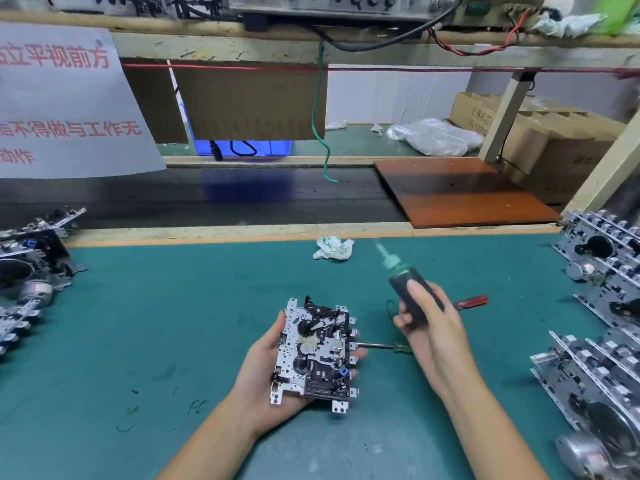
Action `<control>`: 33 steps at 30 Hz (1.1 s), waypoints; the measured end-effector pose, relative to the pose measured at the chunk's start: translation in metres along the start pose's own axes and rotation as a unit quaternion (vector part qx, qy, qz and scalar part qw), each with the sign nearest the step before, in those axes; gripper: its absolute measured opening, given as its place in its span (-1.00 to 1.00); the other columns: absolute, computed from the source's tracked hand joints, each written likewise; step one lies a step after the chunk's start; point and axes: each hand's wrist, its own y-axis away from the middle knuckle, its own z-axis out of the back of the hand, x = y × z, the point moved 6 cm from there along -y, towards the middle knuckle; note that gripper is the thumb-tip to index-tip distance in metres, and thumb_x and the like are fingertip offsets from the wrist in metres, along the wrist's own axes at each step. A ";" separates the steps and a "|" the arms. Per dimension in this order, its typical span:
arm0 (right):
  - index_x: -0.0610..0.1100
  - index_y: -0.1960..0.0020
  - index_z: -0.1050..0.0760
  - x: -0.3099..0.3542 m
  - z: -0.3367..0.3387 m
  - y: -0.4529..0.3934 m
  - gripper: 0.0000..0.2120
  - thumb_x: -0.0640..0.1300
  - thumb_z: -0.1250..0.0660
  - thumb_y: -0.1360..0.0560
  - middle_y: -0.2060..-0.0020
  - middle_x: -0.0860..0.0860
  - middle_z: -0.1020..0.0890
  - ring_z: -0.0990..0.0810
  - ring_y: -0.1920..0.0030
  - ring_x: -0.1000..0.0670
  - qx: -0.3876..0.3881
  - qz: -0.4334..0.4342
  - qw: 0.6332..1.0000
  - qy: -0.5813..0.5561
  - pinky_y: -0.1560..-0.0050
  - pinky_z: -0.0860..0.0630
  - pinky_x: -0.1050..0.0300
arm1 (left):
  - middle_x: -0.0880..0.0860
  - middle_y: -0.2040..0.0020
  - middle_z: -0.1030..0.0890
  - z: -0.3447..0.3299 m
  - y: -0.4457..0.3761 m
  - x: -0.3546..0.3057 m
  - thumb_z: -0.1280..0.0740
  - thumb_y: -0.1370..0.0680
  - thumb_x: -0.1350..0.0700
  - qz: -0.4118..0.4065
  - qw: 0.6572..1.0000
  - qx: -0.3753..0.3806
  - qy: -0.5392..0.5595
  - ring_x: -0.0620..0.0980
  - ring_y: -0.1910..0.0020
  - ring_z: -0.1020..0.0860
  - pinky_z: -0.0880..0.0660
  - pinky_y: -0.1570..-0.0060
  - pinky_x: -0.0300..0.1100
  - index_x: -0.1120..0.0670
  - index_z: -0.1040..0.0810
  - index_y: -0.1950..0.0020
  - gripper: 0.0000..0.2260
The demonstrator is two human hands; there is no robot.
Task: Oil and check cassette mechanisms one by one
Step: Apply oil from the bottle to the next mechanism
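Left hand (266,372) cups silver-black metal cassette mechanism (315,351) in palm; right hand (429,327) grips dark oil bottle w/ green nozzle (408,289), raised just beside it.

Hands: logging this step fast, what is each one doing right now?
Left hand: cradles the cassette mechanism above the mat, fingers curled round its edges.
Right hand: grips the oil bottle, nozzle pointing up and away.

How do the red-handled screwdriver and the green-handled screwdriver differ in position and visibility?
The red-handled screwdriver lies farther away, its shaft hidden behind the right hand. The green-handled screwdriver lies nearer, its shaft visible, pointing toward the cassette mechanism. Both lie on the green mat.
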 end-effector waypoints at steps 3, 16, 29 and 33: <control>-0.11 0.23 -0.46 -0.006 -0.007 0.004 -0.88 -0.19 -0.38 -0.28 0.50 0.06 -0.41 -0.26 0.54 0.15 0.003 -0.055 0.991 -0.124 0.54 -0.31 0.33 | 0.33 -0.33 -0.45 0.000 0.000 0.000 -0.14 -0.53 -0.19 0.000 1.000 0.002 0.007 0.38 -0.28 -0.44 -0.39 -0.25 0.22 0.29 -0.51 -0.29 -0.40; -0.14 0.28 -0.31 -0.005 -0.011 0.011 -0.75 -0.11 -0.25 -0.54 0.50 0.05 -0.38 -0.26 0.54 0.15 -0.022 0.024 0.998 0.045 0.59 -0.20 0.31 | 0.33 -0.30 -0.47 0.002 -0.002 0.002 -0.19 -0.50 -0.19 0.009 1.000 0.001 0.013 0.37 -0.25 -0.47 -0.34 -0.30 0.23 0.27 -0.55 -0.25 -0.41; -0.10 0.36 -0.30 -0.006 -0.013 0.010 -0.69 -0.06 -0.32 -0.47 0.53 0.07 -0.32 -0.25 0.53 0.15 0.007 0.048 0.994 0.100 0.58 -0.21 0.30 | 0.35 -0.29 -0.48 -0.003 -0.001 0.002 -0.22 -0.47 -0.18 0.014 0.999 0.006 0.030 0.39 -0.23 -0.48 -0.45 -0.18 0.24 0.29 -0.56 -0.23 -0.42; -0.10 0.35 -0.31 -0.006 -0.013 0.010 -0.69 -0.13 -0.26 -0.55 0.53 0.10 -0.34 -0.26 0.54 0.15 0.006 0.055 0.994 0.099 0.58 -0.22 0.31 | 0.35 -0.30 -0.47 -0.004 0.000 0.002 -0.26 -0.46 -0.16 0.013 0.999 0.013 0.035 0.40 -0.23 -0.48 -0.47 -0.16 0.24 0.29 -0.54 -0.25 -0.42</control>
